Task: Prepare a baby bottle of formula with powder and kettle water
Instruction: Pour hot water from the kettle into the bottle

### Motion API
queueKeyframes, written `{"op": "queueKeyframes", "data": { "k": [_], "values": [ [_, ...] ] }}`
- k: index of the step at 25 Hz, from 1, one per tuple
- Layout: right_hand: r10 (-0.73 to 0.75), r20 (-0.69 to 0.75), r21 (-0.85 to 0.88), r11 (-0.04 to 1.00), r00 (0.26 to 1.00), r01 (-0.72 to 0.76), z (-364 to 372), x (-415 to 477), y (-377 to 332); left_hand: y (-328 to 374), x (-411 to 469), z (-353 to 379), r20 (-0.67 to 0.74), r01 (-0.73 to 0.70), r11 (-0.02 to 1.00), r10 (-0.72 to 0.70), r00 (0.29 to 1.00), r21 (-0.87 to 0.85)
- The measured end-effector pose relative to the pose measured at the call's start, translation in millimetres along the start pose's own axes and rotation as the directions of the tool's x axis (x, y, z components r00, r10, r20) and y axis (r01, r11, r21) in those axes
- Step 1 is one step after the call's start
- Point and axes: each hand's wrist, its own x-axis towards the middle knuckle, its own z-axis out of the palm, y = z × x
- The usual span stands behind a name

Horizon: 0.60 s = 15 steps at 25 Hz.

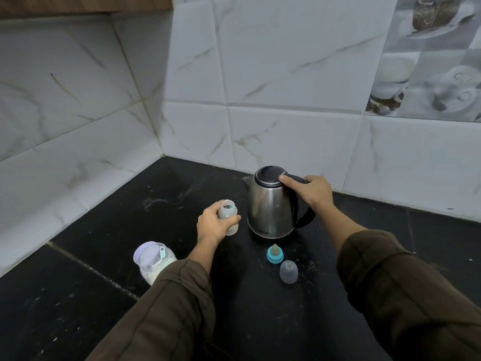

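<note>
The kettle (270, 204) is brushed shiny metal with a matt black plastic lid. The bottle (229, 217) is cloudy plastic. The counter (78, 295) is dark polished stone, the wall (286, 74) glossy marbled tile.

Black countertop (78, 308); marbled wall tiles (286, 74); wooden cabinet edge (78, 3).

No text, label, brand or number can be read anywhere. A small dark mark sits low on the steel body of the kettle (270, 204), below the right hand (309, 191) that grips its handle, but it is too blurred to make out. The bottle (229, 217) in the left hand (213, 225) shows no legible markings, and neither does the powder jar (153, 259) beside the left forearm.
</note>
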Motion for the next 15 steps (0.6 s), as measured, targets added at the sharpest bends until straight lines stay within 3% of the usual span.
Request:
{"op": "queueKeyframes", "data": {
  "k": [4, 10, 15],
  "values": [
    [0.021, -0.17, 0.096, 0.995, 0.985, -0.005, 13, 0, 4, -5, 13, 2, 0.054, -0.022, 1.0, 0.024, 0.998, -0.022],
    [0.022, -0.226, 0.11, 0.994, 0.974, 0.003, 21, 1, -10, -2, 32, 0, 0.065, -0.032, 0.997, 0.028, 0.998, 0.069],
    [-0.149, -0.209, 0.045, 0.986, 0.966, 0.162, 13, 3, -70, 3, 40, -5, 0.033, -0.056, 0.993, 0.053, 0.998, 0.1]
  ]
}}
